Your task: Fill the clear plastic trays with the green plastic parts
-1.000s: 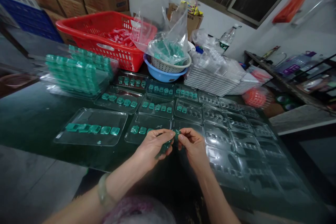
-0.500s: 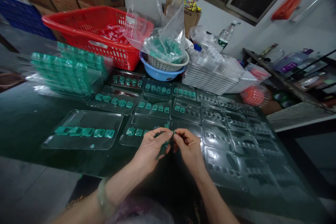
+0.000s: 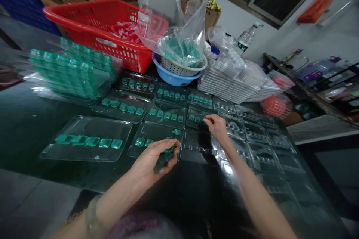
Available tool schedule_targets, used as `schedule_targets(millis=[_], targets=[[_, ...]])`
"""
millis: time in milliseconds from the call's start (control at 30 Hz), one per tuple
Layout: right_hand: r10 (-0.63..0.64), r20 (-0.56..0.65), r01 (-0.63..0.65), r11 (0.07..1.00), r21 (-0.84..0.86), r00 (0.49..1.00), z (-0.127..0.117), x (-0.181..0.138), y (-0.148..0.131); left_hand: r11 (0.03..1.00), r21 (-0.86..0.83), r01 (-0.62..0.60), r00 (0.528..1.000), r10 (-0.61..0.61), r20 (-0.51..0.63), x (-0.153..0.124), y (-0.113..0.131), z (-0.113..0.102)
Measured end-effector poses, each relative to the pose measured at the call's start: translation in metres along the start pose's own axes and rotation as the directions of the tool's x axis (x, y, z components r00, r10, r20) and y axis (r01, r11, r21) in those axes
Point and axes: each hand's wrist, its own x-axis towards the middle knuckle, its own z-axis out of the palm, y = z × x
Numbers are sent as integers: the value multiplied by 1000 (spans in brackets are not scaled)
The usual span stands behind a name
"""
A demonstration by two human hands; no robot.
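My left hand (image 3: 157,158) is curled around several small green translucent plastic pieces (image 3: 168,150), partly hidden by its fingers. It hovers over the near edge of a clear plastic tray (image 3: 134,130) with a row of green pieces. A loose green piece (image 3: 176,132) lies on that tray, just beyond the fingertips. Farther right, my right hand (image 3: 216,125) reaches over another clear tray (image 3: 193,124). Its thumb and finger pinch a green piece at the row of slots, beside two seated ones; the fingertips mostly cover it.
Stacked filled trays (image 3: 64,78) stand at left. Behind are a red basket (image 3: 112,41), a blue basin (image 3: 176,78) under a colander with bagged green pieces, and a stack of clear trays (image 3: 230,82). Unfilled trays (image 3: 263,157) lie at right; a filled tray (image 3: 84,153) is near left.
My right hand has moved away from my left, forward and right to the tray with green pieces. My left hand has shifted slightly left and down, still holding its green pieces.
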Motion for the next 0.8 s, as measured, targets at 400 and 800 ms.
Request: schedule_targets(millis=[400, 800], targets=[[-142, 229, 174, 977, -126, 963, -16, 13, 1, 996, 77, -51, 986, 62, -154, -11, 6, -15], [-193, 255, 232, 963, -135, 948, -14, 16, 11, 995, 77, -63, 981, 76, -181, -15, 5, -19]])
